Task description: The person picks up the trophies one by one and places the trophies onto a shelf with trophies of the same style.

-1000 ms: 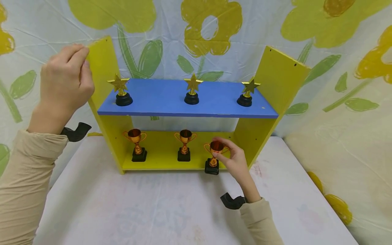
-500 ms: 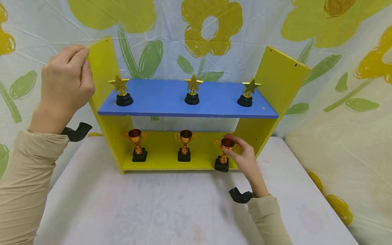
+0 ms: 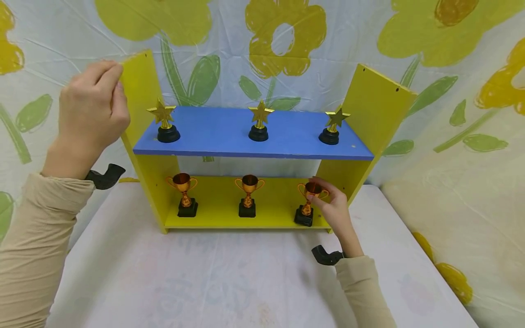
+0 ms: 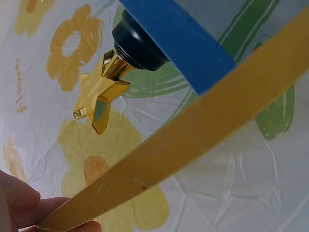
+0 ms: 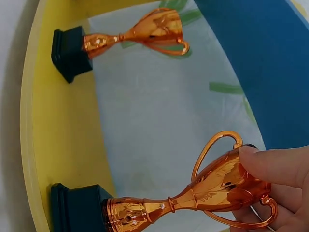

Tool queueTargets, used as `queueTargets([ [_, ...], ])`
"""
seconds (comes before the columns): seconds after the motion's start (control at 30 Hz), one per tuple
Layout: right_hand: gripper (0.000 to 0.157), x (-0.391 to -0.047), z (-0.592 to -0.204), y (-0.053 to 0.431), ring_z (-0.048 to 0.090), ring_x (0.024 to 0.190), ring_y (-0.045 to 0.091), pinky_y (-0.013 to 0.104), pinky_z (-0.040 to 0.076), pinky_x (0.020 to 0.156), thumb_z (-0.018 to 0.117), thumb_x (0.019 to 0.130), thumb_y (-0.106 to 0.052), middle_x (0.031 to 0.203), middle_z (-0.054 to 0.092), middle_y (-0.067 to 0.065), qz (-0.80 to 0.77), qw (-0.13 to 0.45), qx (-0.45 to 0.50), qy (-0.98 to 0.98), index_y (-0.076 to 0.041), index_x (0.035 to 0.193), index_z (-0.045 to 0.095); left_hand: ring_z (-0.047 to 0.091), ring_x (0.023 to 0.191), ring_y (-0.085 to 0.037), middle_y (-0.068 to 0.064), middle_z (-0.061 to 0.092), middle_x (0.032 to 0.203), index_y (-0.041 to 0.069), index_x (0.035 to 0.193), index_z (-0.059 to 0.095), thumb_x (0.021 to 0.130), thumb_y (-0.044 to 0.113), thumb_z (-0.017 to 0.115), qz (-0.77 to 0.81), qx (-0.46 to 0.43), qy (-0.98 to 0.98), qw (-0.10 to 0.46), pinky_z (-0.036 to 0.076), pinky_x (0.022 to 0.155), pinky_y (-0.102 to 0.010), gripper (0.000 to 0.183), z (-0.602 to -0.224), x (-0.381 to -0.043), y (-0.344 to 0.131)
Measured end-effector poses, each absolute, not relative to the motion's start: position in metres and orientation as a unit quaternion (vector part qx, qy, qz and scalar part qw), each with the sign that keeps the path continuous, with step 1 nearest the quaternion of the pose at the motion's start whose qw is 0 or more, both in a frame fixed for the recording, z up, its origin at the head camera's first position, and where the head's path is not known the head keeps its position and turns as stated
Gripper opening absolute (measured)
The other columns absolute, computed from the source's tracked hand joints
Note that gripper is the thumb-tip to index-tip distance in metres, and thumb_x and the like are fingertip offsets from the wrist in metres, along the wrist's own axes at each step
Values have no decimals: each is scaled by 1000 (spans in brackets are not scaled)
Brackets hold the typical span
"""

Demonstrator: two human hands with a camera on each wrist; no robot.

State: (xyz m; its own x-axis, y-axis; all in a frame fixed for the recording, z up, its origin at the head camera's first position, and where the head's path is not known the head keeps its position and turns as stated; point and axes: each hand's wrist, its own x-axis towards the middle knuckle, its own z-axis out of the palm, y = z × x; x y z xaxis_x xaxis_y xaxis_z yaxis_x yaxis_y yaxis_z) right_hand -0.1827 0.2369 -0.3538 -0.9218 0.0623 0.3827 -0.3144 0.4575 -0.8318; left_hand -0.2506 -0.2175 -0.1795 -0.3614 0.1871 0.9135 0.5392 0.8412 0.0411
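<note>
My right hand pinches the cup of a bronze trophy cup by its rim, thumb in front and fingers behind. The trophy's black square base overlaps the right part of the yellow lower shelf and leans slightly. My left hand grips the top of the shelf unit's left yellow side panel; in the left wrist view its fingers wrap the panel's edge. Two more bronze trophy cups stand upright on the lower shelf, one at the left and one in the middle.
Three gold star trophies, at the left, middle and right, stand on the blue upper shelf. The right yellow side panel rises beside my right hand. A white-covered table lies in front; flowered cloth hangs behind.
My right hand has carried the bronze trophy cup to the right and slightly back, from the shelf's front edge to over the lower shelf. My left hand has kept its grip on the panel.
</note>
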Motion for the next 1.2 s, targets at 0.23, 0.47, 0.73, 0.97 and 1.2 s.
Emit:
queueTargets([
  [0.23, 41, -199, -368, 254, 53, 117, 34, 52, 42, 101, 67, 90, 0, 133, 61, 17, 502, 180, 66, -844, -1, 131, 62, 62, 110, -47, -25, 65, 120, -10, 119, 66, 97, 14, 40, -171, -224, -807, 518, 46, 89, -69, 41, -180, -250, -217],
  [0.47, 43, -215, -378, 268, 54, 118, 33, 53, 43, 102, 69, 90, -6, 134, 60, 15, 458, 180, 74, -867, -7, 132, 63, 61, 110, -47, -25, 65, 120, -10, 118, 66, 97, 14, 40, -173, -221, -806, 521, 46, 90, -68, 41, -179, -249, -217],
  [0.73, 45, -220, -360, 271, 56, 116, 39, 57, 40, 104, 69, 89, -6, 127, 62, 24, 383, 147, 84, -908, 3, 133, 59, 61, 109, -48, -25, 65, 119, -10, 119, 66, 97, 14, 41, -172, -222, -807, 520, 47, 91, -67, 41, -179, -250, -217],
  [0.97, 44, -223, -345, 273, 58, 107, 39, 57, 44, 100, 67, 91, -4, 119, 64, 25, 327, 98, 94, -935, 5, 133, 57, 62, 109, -47, -25, 65, 119, -10, 118, 66, 97, 14, 41, -171, -224, -805, 522, 46, 90, -68, 41, -180, -250, -217],
  [1.2, 44, -224, -332, 274, 59, 107, 41, 56, 47, 95, 66, 90, -4, 124, 61, 29, 267, 71, 103, -956, 8, 131, 58, 62, 109, -47, -25, 65, 119, -10, 118, 66, 97, 13, 41, -171, -225, -805, 522, 47, 89, -68, 41, -180, -250, -217],
])
